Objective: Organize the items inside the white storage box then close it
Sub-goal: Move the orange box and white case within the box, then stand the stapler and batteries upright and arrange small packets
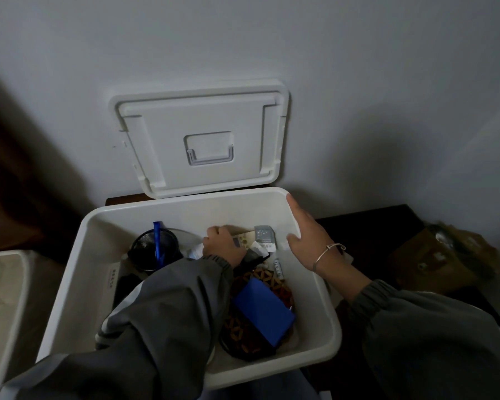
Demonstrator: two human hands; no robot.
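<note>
Left hand (pixel 223 245) grips loose packets (pixel 244 237) in the white storage box (pixel 334 327); right hand (pixel 306 235), fingers straight, steadies the rim beside it. Better to stack them flat

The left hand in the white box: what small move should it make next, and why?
Probably lift the loose packets that the left hand grips and stack them by the back wall; they lie scattered, and the right hand steadies the box rim.
</note>
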